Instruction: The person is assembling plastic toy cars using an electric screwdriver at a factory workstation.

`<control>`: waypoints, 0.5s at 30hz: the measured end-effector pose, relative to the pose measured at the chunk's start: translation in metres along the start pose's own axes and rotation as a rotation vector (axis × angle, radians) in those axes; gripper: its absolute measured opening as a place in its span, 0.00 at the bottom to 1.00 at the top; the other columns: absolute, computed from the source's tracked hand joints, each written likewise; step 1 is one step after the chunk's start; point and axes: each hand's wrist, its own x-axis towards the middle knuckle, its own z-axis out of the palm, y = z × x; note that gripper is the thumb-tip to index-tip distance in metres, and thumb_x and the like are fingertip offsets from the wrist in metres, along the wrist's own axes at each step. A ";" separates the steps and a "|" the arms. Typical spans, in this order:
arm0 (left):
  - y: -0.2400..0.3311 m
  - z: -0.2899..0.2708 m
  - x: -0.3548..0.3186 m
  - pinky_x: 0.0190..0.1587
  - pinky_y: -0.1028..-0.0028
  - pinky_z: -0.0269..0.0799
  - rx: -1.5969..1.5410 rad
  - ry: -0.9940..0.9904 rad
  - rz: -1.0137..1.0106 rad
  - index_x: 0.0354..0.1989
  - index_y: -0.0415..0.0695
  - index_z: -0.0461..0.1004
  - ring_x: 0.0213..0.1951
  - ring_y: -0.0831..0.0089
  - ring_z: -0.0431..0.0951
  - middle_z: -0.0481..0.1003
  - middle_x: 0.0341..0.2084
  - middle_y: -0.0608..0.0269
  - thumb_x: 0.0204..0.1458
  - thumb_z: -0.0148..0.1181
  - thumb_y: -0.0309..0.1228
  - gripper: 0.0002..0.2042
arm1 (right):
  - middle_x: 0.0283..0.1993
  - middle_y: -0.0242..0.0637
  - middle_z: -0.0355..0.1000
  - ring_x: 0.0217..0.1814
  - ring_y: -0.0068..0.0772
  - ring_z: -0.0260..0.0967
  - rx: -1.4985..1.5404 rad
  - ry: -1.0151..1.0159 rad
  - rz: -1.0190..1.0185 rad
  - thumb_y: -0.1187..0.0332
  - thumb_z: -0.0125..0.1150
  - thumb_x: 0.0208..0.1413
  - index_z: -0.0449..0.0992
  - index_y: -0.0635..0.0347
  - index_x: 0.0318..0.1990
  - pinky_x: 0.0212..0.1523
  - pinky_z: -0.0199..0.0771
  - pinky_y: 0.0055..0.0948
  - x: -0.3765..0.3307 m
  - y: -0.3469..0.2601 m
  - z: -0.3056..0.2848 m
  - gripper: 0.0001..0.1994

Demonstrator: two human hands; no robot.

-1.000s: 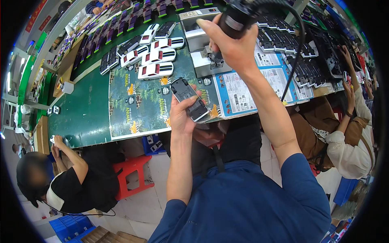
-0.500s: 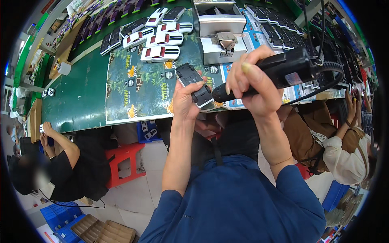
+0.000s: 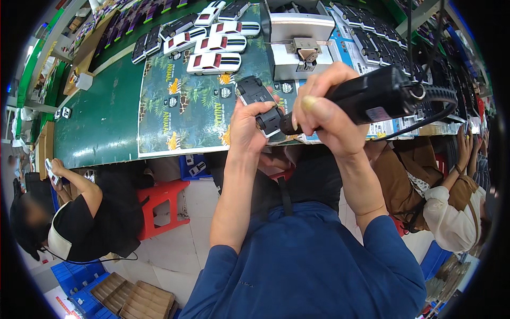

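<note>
A long green workbench (image 3: 101, 122) fills the upper left of the frame, a glossy leaf-printed mat (image 3: 186, 114) laid over it. At upper centre the left hand (image 3: 249, 130) pinches a small black plastic toy car (image 3: 260, 103) (underside up); the right hand (image 3: 326, 114) wraps its fingers around a matte black corded electric screwdriver (image 3: 372, 98), tip touching the car.

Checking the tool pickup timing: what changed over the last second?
The right hand brought the black electric screwdriver down from up over the bench; its tip now sits at the black toy car body, where before it was well clear. The left hand kept its grip on the car body, in much the same spot at the bench edge. The white toy cars on the bench stayed in place.
</note>
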 end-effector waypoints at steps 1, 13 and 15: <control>-0.001 -0.002 0.002 0.42 0.59 0.81 -0.001 0.000 -0.001 0.52 0.39 0.64 0.43 0.62 0.78 0.73 0.44 0.54 0.44 0.55 0.12 0.24 | 0.19 0.33 0.65 0.16 0.21 0.62 0.105 0.065 -0.005 0.74 0.63 0.53 0.68 0.63 0.31 0.20 0.65 0.22 0.002 -0.002 0.001 0.08; -0.003 0.004 -0.011 0.60 0.43 0.70 -0.103 -0.017 -0.020 0.62 0.44 0.63 0.54 0.55 0.75 0.72 0.52 0.49 0.51 0.55 0.16 0.27 | 0.20 0.27 0.64 0.20 0.23 0.63 0.346 0.724 -0.452 0.57 0.66 0.59 0.71 0.55 0.34 0.28 0.69 0.27 0.119 -0.017 -0.045 0.14; -0.003 0.000 -0.009 0.58 0.46 0.71 -0.088 -0.044 -0.029 0.63 0.46 0.63 0.53 0.55 0.76 0.72 0.52 0.50 0.52 0.55 0.16 0.28 | 0.20 0.27 0.64 0.20 0.24 0.64 0.274 0.723 -0.445 0.60 0.66 0.59 0.72 0.55 0.29 0.28 0.70 0.27 0.132 -0.005 -0.062 0.13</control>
